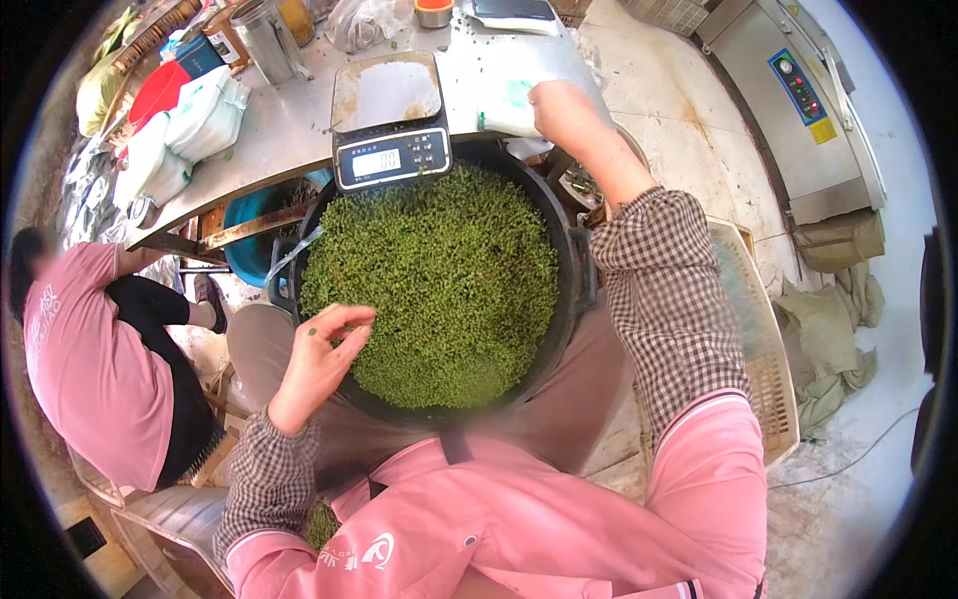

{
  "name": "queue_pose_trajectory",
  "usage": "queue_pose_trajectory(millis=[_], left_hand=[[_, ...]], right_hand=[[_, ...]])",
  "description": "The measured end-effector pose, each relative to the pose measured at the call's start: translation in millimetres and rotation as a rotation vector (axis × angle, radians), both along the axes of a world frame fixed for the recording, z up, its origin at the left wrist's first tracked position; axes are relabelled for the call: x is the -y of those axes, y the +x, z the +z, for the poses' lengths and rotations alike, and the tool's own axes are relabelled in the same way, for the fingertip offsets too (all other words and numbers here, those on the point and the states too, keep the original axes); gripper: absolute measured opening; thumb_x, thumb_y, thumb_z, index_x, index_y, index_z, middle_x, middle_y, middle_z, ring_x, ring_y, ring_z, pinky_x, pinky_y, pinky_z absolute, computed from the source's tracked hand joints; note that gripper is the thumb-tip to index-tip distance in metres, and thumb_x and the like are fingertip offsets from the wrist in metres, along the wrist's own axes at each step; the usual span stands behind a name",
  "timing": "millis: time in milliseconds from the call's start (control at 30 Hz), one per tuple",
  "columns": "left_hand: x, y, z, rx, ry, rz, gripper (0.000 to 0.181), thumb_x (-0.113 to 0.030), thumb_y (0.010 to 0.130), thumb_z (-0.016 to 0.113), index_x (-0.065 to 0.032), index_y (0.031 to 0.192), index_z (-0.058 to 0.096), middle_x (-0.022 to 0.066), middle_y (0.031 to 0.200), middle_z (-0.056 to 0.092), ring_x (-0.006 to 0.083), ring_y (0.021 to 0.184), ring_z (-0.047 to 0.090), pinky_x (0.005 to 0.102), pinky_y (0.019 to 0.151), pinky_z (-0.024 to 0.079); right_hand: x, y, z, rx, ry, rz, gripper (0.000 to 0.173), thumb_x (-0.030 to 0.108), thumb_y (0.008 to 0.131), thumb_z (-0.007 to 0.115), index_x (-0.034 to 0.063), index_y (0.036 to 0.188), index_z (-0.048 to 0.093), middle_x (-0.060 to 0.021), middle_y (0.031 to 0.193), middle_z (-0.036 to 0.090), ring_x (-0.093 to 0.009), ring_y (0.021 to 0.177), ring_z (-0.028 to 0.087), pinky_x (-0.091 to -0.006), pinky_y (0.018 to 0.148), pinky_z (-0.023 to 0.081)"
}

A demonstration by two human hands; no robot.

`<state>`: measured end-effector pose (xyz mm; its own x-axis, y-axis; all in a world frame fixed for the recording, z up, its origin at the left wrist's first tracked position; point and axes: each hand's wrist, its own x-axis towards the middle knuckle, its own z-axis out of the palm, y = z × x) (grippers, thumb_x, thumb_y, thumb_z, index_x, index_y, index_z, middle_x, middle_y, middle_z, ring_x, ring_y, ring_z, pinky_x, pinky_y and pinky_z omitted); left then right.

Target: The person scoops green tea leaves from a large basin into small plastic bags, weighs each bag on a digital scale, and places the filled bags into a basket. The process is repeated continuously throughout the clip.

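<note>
A large black tub full of small green berries, which look like green Sichuan peppercorns, stands between my knees. Over its near left part hovers my left hand, fingers bent, thumb and forefinger apart, nothing between them. A small green speck sticks to the back of that hand. My right hand is curled at the right edge of a flat stack of clear plastic bags with green print; its fingertips are hidden. Between bags and tub's far rim, a digital scale with a bare, stained metal pan sits at the table edge.
On the metal table are white bag bundles, a metal pitcher, a red basin and a small cup. A co-worker sits at left. A plastic crate and a steel machine stand right.
</note>
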<state>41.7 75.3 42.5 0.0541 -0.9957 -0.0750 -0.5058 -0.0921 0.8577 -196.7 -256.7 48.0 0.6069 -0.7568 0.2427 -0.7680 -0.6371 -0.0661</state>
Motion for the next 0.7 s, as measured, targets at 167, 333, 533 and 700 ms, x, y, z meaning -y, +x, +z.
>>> queue_pose_trajectory(millis=[167, 333, 533, 700], left_hand=[[62.8, -27.0, -5.9, -0.236, -0.157, 0.147, 0.028, -0.011, 0.086, 0.062, -0.0007, 0.111, 0.058, 0.0049, 0.090, 0.062, 0.0079, 0.081, 0.056, 0.0216, 0.071, 0.047], [123.7, -62.3, -27.2, -0.327, -0.181, 0.266, 0.021, -0.016, 0.084, 0.062, 0.0012, 0.096, 0.061, 0.0045, 0.073, 0.062, 0.0087, 0.065, 0.055, 0.0240, 0.058, 0.045], [113.1, -92.1, -39.1, -0.147, -0.328, 0.228, 0.016, -0.014, 0.087, 0.057, 0.0010, 0.082, 0.062, 0.0000, 0.067, 0.059, 0.0052, 0.060, 0.051, 0.0202, 0.054, 0.042], [105.7, -75.9, -48.9, -0.284, -0.025, -0.045, 0.018, -0.018, 0.089, 0.057, -0.0030, 0.098, 0.062, 0.0011, 0.078, 0.063, 0.0066, 0.066, 0.057, 0.0193, 0.057, 0.045]], right_hand=[[-54.1, 15.9, 14.6, 0.248, -0.109, 0.047, 0.009, 0.012, 0.078, 0.056, 0.0037, 0.076, 0.059, -0.0164, 0.071, 0.061, -0.038, 0.069, 0.061, -0.0449, 0.061, 0.050], [-168.2, 29.5, -18.3, 0.319, -0.168, 0.237, 0.014, 0.015, 0.080, 0.058, 0.0090, 0.069, 0.052, -0.0093, 0.067, 0.051, -0.027, 0.062, 0.059, -0.0377, 0.051, 0.048], [-204.0, 16.6, -29.3, 0.664, 0.261, -0.185, 0.012, 0.018, 0.084, 0.054, 0.0053, 0.083, 0.054, -0.0179, 0.072, 0.060, -0.038, 0.068, 0.060, -0.0472, 0.056, 0.047], [-210.3, -14.0, -32.7, 0.529, 0.029, -0.224, 0.020, 0.012, 0.078, 0.058, 0.0138, 0.097, 0.062, -0.0137, 0.063, 0.060, -0.034, 0.060, 0.060, -0.0443, 0.055, 0.047]])
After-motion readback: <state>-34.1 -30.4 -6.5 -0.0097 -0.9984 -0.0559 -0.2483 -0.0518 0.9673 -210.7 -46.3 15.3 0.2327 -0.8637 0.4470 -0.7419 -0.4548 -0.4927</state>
